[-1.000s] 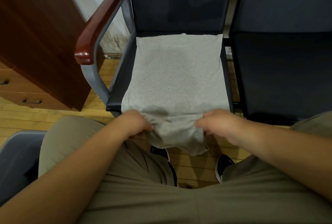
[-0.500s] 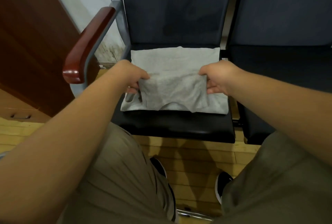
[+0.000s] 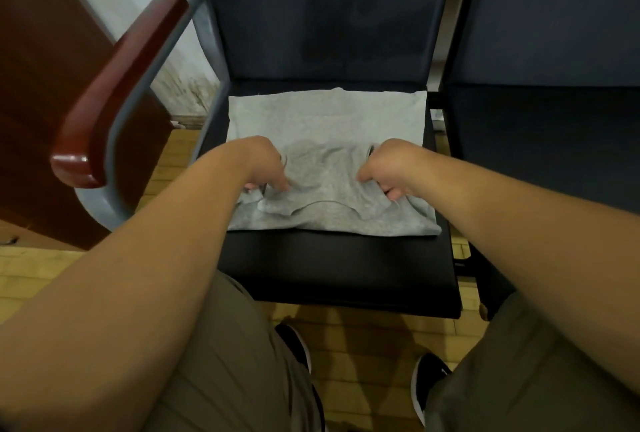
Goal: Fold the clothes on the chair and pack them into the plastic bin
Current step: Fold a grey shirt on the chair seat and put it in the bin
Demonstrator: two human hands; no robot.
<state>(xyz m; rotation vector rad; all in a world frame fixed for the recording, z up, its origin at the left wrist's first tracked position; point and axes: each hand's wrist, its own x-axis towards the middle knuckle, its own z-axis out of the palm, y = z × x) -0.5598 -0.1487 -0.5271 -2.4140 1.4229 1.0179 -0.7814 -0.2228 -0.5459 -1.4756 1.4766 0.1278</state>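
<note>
My left hand (image 3: 265,164) and right hand (image 3: 389,168) pinch the shirt (image 3: 325,119), fingers curled on its folded flap; soft and limp, I'd hold it by both corners.

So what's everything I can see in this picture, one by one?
left chair: one, dark with grey frame, centre.
grey shirt: one, light grey, partly folded on that chair's seat.
armrest: one, reddish-brown, on that chair's left.
right chair: one, dark, alongside.
cabinet: one, brown wood, far left.
floor: one, yellowish wood, underneath.
shoes: two, black, on the floor.
trousers: one pair, khaki, bottom.
left hand: one, gripping the shirt's near fold.
right hand: one, gripping it too.
</note>
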